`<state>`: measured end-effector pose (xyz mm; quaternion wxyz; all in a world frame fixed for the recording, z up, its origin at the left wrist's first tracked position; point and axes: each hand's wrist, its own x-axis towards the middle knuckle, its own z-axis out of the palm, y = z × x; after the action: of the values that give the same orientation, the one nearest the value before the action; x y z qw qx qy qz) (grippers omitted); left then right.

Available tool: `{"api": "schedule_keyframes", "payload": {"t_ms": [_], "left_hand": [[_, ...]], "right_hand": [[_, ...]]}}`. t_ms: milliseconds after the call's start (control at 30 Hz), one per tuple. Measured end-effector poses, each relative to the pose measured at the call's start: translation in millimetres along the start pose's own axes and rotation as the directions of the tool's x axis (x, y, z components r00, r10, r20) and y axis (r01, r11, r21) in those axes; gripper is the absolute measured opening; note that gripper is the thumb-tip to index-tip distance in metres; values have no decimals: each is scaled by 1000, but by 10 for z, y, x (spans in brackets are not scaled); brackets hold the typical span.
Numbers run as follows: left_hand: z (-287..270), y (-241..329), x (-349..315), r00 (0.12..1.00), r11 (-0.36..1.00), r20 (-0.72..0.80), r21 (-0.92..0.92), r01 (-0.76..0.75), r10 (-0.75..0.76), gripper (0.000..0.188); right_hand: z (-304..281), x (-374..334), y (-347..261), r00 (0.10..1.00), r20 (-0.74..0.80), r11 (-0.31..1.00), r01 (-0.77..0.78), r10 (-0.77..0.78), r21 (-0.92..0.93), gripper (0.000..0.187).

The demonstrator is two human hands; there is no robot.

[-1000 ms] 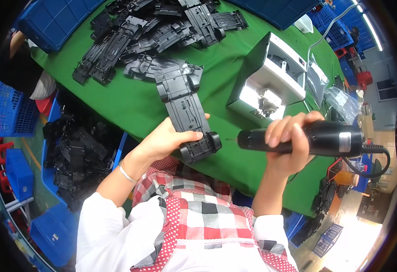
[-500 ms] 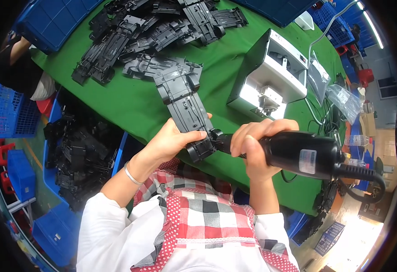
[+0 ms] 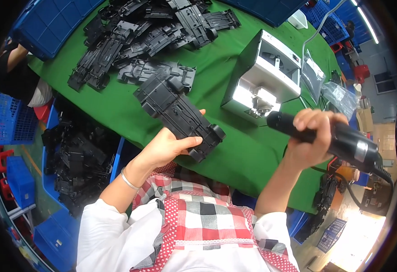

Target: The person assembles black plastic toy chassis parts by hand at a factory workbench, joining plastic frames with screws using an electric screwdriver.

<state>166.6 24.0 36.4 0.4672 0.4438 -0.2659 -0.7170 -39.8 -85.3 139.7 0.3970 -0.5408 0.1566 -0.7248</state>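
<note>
two hands work: the left hand (image 3: 167, 147) grasps a long black plastic chassis part (image 3: 178, 113) from beneath, its far end jutting beyond the fingers. the right hand (image 3: 314, 138) clenches a black cylindrical power screwdriver (image 3: 330, 138). a blue plastic crate (image 3: 117, 156) at left holds more black parts (image 3: 78, 167).

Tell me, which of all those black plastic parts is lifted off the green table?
The long black chassis part gripped in the left hand. It is raised above the green table; the other black parts lie piled farther back.
</note>
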Motion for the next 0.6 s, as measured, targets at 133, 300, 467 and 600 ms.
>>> {"api": "schedule_keyframes", "payload": {"t_ms": [133,300,467,600], "left_hand": [[30,11,36,998,995,-34,-76,-59,57,62],[28,-28,102,989,982,-96,-141,-124,111,60],[81,-21,127,987,976,-114,-171,-135,116,57],[104,-76,151,986,979,-114,-151,-140,123,57]], "right_hand": [[27,-25,256,999,-14,952,39,-46,-304,32],[-13,8,165,980,13,978,-200,201,-62,27],[158,-353,38,949,117,925,-312,293,217,33],[274,-469,26,942,196,916,-318,274,245,35]]}}
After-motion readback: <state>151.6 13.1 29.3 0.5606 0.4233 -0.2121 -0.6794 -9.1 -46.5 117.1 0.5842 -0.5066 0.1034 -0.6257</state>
